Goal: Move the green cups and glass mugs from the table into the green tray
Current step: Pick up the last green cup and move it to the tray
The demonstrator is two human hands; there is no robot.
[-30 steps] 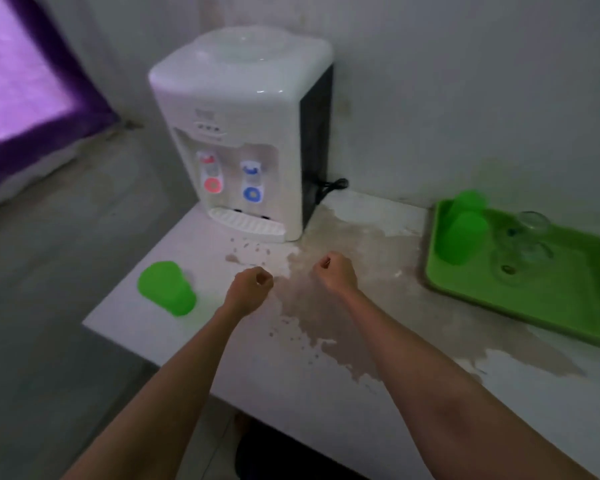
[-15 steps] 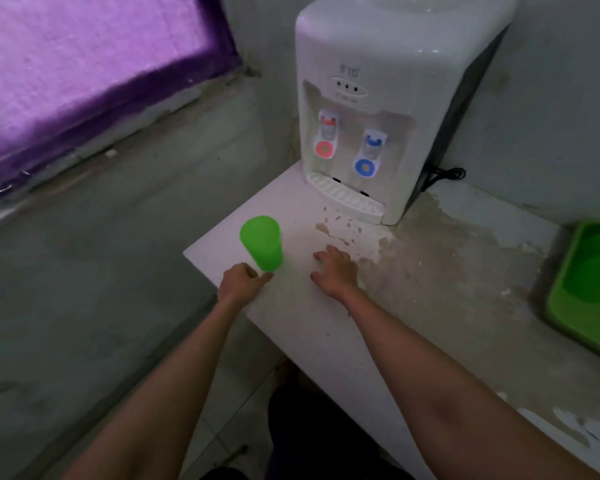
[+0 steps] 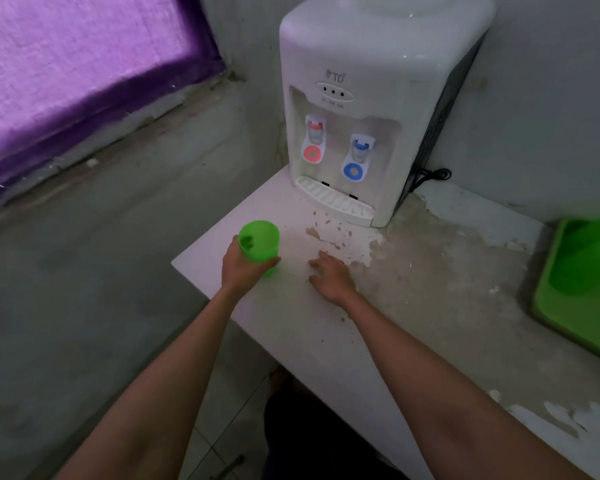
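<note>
A green plastic cup (image 3: 260,240) stands upright near the left corner of the white table (image 3: 326,327). My left hand (image 3: 240,270) is wrapped around its lower part, thumb on the right side. My right hand (image 3: 330,276) rests flat on the tabletop a little to the right of the cup, fingers spread, holding nothing. The green tray (image 3: 565,306) shows at the right edge of the view, cut off by the frame; a green shape inside it is too blurred to tell apart.
A white water dispenser (image 3: 368,109) with a red and a blue tap stands at the back of the table, its drip tray just beyond the cup. Its black cord (image 3: 430,175) lies behind it. The table's left corner edge drops to grey floor. Peeled, stained surface lies between hands and tray.
My left hand has closed around the green cup, which it was only touching before. The view has shifted left and closer, so less of the tray shows. My right hand stayed flat on the table.
</note>
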